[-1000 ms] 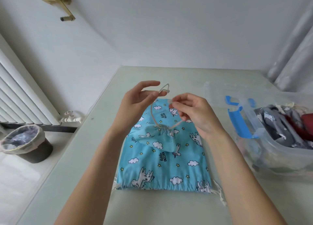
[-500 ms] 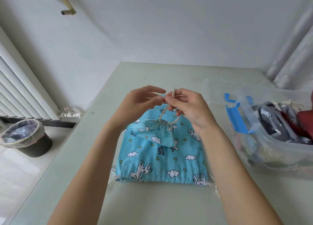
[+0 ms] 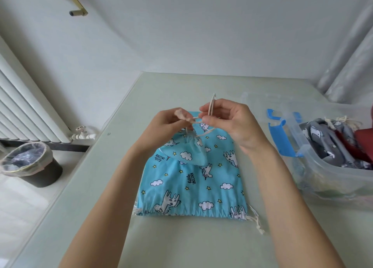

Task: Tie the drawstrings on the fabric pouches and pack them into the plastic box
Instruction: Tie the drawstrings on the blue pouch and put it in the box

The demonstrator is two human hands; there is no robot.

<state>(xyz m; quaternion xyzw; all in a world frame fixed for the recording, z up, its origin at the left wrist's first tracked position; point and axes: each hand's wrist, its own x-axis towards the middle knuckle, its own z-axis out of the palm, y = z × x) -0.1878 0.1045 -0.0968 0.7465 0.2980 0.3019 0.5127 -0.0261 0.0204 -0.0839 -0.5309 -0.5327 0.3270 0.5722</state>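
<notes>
Above two pouches (image 3: 191, 187) — two hands (image 3: 167, 124).

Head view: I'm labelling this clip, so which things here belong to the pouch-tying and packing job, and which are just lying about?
Part of the job:
- small blue pouch
- its drawstring, pinched by left hand and right hand
- large blue pouch underneath
- plastic box with grey pouches

Just lying about:
- waste bin
- radiator

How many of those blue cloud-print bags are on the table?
2. A small bag, cinched at its top, lies on a large flat bag at the table's middle. Both hands work the small one's cord. More bags may be hidden in the box.
</notes>
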